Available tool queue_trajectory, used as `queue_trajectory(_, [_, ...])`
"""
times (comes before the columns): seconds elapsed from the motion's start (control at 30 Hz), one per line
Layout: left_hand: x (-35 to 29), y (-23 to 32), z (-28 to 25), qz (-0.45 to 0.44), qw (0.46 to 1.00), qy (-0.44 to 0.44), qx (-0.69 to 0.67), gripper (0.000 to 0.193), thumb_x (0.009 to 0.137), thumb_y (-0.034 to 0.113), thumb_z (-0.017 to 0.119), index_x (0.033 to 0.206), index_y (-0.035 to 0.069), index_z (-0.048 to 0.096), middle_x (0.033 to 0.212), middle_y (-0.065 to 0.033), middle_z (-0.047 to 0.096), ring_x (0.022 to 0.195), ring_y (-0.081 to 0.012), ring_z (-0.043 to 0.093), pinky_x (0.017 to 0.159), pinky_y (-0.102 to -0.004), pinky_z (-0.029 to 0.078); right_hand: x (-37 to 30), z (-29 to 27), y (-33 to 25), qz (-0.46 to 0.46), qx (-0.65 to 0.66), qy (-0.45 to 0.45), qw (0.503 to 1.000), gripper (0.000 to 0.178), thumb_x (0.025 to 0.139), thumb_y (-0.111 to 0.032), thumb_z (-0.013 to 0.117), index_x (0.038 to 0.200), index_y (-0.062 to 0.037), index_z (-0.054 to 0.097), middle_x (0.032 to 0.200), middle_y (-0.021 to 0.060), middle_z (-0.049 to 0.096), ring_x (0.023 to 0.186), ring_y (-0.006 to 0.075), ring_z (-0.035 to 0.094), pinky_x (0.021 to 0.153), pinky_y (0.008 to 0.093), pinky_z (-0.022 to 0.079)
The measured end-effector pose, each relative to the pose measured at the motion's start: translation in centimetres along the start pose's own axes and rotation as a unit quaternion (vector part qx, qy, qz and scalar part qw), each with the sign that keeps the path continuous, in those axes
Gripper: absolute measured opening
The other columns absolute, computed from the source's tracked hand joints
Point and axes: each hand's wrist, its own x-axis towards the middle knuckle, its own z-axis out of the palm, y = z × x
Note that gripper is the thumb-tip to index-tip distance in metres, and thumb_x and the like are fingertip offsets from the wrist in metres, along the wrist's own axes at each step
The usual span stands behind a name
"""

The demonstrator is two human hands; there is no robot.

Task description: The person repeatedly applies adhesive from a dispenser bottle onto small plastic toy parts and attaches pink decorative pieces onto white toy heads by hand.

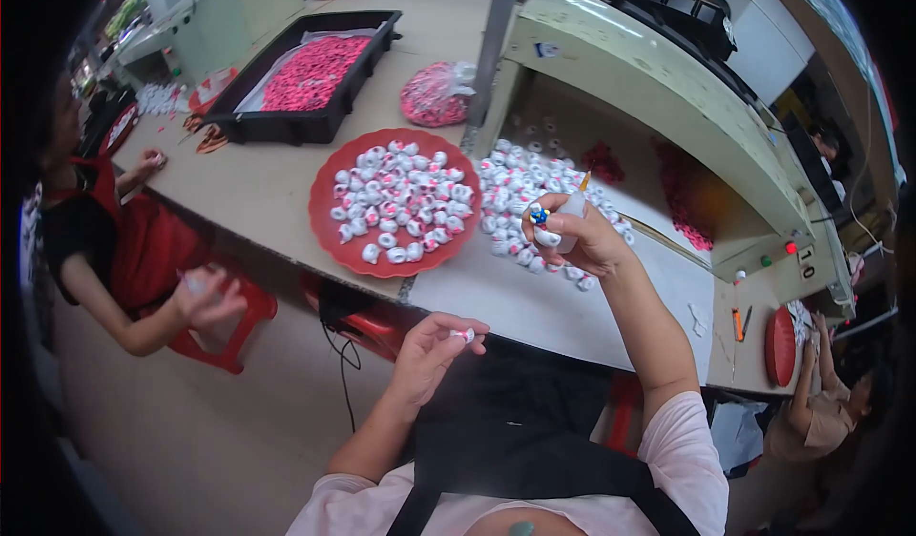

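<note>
My left hand is closed, pinching a small white-and-pink piece between thumb and fingertips in front of the table edge. In my right hand is a translucent squeeze bottle with a thin amber nozzle pointing up. A small blue-and-yellow object shows at that hand's fingers; what it is I cannot make out. Behind the right hand spreads a pile of white-and-pink pieces. Similar pieces lie in a red scalloped plate to its left.
A black tray of pink bits and a filled plastic bag stand farther left. A pale green hooded bench rises at the back. An orange cutter lies right. One co-worker sits left, another right.
</note>
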Motion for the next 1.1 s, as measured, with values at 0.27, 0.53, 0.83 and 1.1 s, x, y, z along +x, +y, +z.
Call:
queue_trajectory(0.27, [-0.6, 1.8, -2.1, 0.065, 0.996, 0.057, 0.003, 0.008, 0.077, 0.000, 0.051, 0.084, 0.002, 0.050, 0.092, -0.0135, 0.054, 0.077, -0.0145, 0.051, 0.074, -0.0271, 0.042, 11.7, 4.4, 3.1, -0.100, -0.325, 0.086, 0.937, 0.022, 0.073, -0.017, 0.060, 0.090, -0.0027, 0.057, 0.067, 0.0007, 0.055, 0.055, 0.0069, 0.049, 0.050, 0.0198, 0.038])
queue_trajectory(0.53, [1.6, 5.9, -3.7, 0.247, 0.898, 0.122, 0.343, 0.009, 0.071, -0.002, 0.057, 0.080, 0.000, 0.057, 0.089, -0.0097, 0.056, 0.076, -0.0152, 0.053, 0.068, -0.0260, 0.043, 9.1, 6.4, 4.4, -0.093, -0.176, 0.073, 0.977, 0.020, 0.074, -0.009, 0.059, 0.092, -0.0020, 0.053, 0.066, 0.0000, 0.055, 0.052, 0.0037, 0.046, 0.046, 0.0166, 0.036])
queue_trajectory(0.83, [7.8, 9.4, -3.2, 0.329, 0.544, 0.103, 0.765, 0.026, 0.069, 0.008, 0.061, 0.094, 0.004, 0.057, 0.090, -0.0106, 0.058, 0.084, -0.0255, 0.054, 0.073, -0.0309, 0.042, 5.0, 5.6, 6.6, -0.263, -0.327, 0.193, 0.887, 0.019, 0.070, -0.004, 0.062, 0.087, -0.0011, 0.055, 0.076, 0.0039, 0.059, 0.067, 0.0118, 0.057, 0.063, 0.0232, 0.045])
queue_trajectory(1.1, [8.9, 3.0, -0.1, 0.169, 0.932, 0.085, 0.309, 0.024, 0.074, 0.002, 0.057, 0.098, 0.000, 0.055, 0.089, -0.0072, 0.057, 0.087, -0.0119, 0.053, 0.073, -0.0241, 0.042, 3.0, 5.2, 7.7, -0.361, -0.429, 0.262, 0.785, 0.021, 0.063, 0.000, 0.063, 0.083, -0.0036, 0.056, 0.076, 0.0069, 0.058, 0.064, 0.0184, 0.057, 0.056, 0.0272, 0.044])
